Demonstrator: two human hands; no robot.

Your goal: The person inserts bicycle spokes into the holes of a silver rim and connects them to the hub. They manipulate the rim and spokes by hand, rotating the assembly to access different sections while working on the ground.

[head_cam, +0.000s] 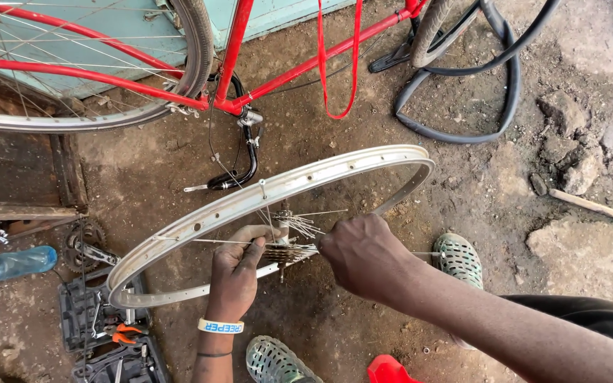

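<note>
Inside the bare silver rim (271, 188), the left hand (239, 273) closes around the hub (286, 250), while the right hand (363, 255) pinches loose spokes (306, 225) beside that hub.

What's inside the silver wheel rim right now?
Inside the rim: a hub with a sprocket cluster and loose spokes. The left hand holds the hub; the right hand covers its far end.
</note>
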